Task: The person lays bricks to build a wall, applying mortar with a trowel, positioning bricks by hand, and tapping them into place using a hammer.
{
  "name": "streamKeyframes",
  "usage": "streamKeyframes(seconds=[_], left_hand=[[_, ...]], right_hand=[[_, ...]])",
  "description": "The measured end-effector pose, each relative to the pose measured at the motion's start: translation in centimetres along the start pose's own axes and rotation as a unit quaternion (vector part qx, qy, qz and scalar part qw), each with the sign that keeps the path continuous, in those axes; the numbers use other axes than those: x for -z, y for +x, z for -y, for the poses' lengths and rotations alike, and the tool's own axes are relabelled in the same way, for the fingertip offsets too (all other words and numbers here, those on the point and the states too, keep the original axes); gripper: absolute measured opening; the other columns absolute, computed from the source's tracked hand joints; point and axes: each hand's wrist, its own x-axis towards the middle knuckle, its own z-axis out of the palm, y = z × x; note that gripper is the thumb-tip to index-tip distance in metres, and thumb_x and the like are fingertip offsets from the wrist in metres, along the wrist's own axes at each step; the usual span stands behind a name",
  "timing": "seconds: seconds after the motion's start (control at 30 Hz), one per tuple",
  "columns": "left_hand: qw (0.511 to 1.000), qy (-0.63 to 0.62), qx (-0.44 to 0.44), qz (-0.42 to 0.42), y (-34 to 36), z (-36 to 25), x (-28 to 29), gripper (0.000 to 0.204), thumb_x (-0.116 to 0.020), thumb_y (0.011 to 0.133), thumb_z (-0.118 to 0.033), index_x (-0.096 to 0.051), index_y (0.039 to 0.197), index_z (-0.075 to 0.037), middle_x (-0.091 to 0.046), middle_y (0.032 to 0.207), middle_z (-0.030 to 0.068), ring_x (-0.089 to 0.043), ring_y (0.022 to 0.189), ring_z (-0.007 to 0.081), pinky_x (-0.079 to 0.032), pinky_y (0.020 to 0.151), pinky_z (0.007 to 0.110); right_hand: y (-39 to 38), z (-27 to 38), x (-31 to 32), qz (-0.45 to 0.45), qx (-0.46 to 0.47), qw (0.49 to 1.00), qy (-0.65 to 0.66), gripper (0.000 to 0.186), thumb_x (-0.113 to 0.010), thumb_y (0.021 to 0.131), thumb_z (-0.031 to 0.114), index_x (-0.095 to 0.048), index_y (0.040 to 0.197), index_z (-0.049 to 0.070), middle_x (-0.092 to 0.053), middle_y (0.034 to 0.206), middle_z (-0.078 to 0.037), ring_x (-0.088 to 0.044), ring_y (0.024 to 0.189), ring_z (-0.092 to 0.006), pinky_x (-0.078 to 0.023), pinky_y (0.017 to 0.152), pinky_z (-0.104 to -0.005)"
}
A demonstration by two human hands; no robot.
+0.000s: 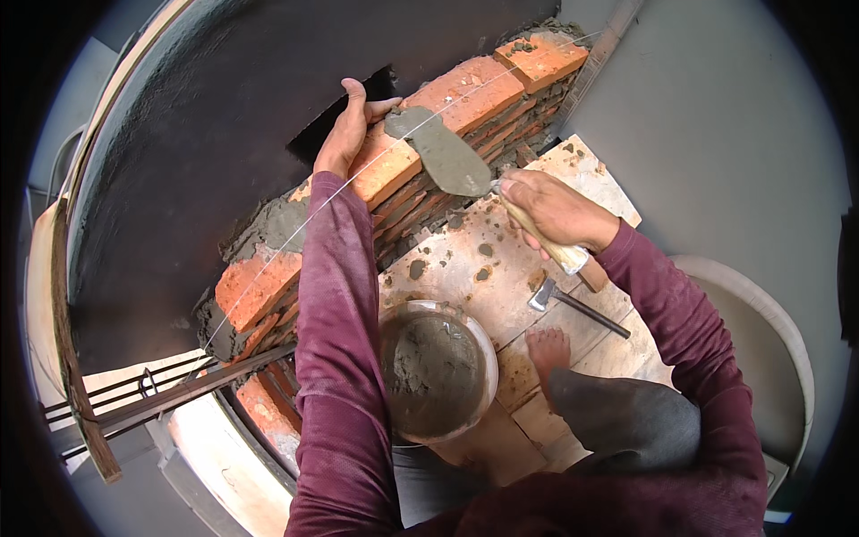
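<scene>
My right hand (559,212) grips the pale wooden handle of a trowel (452,161). The cement-smeared blade reaches left over the wall's front edge, its tip by the joint between two top bricks. My left hand (352,130) is at the back edge of an orange brick (386,166), thumb raised and apart from the fingers; part of the palm side is hidden. A taut white string (309,221) crosses the top of the brick wall (465,94). Wet mortar (273,224) fills a gap in the top course, left of my left forearm.
A round bucket of mortar (429,362) stands below the wall on splattered boards (447,268). A hammer-like tool with a dark handle (586,309) lies near my bare foot (548,351). Behind the wall rises a dark surface with a rectangular opening (318,130). Bars (170,394) cross lower left.
</scene>
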Motion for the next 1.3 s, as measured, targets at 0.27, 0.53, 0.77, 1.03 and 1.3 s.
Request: streamKeyframes(seconds=[0.27, 0.53, 0.77, 1.03, 1.3], left_hand=[[0.998, -0.054, 0.007, 0.03, -0.9, 0.0, -0.4, 0.108, -0.014, 0.088, -0.084, -0.055, 0.136, 0.003, -0.06, 0.133, 0.0189, -0.056, 0.122, 0.0232, -0.036, 0.111, 0.031], [0.996, -0.084, -0.007, 0.03, 0.2, -0.1, -0.2, 0.121, 0.0, 0.076, -0.091, -0.051, 0.141, -0.002, -0.059, 0.134, 0.0209, -0.052, 0.13, 0.0294, -0.029, 0.118, 0.037], [0.999, -0.05, -0.004, 0.012, 0.7, -0.2, -0.4, 0.122, 0.002, 0.077, -0.09, -0.055, 0.137, -0.001, -0.059, 0.134, 0.021, -0.05, 0.132, 0.0299, -0.024, 0.119, 0.038], [0.999, 0.008, -0.033, 0.003, -0.9, -0.6, -0.9, 0.111, -0.003, 0.083, -0.085, -0.051, 0.143, -0.004, -0.056, 0.139, 0.0188, -0.052, 0.13, 0.0287, -0.035, 0.113, 0.035], [0.898, 0.345, -0.235, -0.139, -2.3, 1.3, -2.3, 0.07, -0.011, 0.104, -0.055, -0.04, 0.15, -0.011, -0.04, 0.15, 0.0234, -0.03, 0.142, 0.0439, -0.02, 0.117, 0.056]], right_hand=[[-0.8, -2.7, 0.8, -0.142, 0.098, 0.916, -0.362, 0.034, -0.037, 0.104, 0.024, -0.047, 0.1, -0.007, -0.06, 0.079, -0.028, -0.062, 0.069, -0.0444, -0.048, 0.066, -0.0511], [1.7, 2.0, 1.8, -0.102, 0.151, 0.905, -0.385, 0.038, -0.038, 0.104, 0.025, -0.054, 0.098, -0.009, -0.061, 0.079, -0.026, -0.062, 0.078, -0.0437, -0.05, 0.076, -0.0514], [3.8, 0.2, 5.4, -0.071, 0.126, 0.889, -0.435, 0.039, -0.033, 0.107, 0.026, -0.054, 0.097, -0.005, -0.058, 0.072, -0.015, -0.063, 0.058, -0.0261, -0.055, 0.057, -0.0362], [1.8, -2.6, -0.1, -0.119, 0.135, 0.909, -0.376, 0.038, -0.032, 0.106, 0.027, -0.049, 0.105, -0.007, -0.057, 0.075, -0.016, -0.062, 0.067, -0.0307, -0.052, 0.066, -0.0454], [-9.2, -2.4, 4.6, -0.148, 0.046, 0.917, -0.368, 0.037, -0.045, 0.102, 0.035, -0.053, 0.101, -0.001, -0.056, 0.071, -0.02, -0.06, 0.071, -0.0376, -0.047, 0.071, -0.0488]])
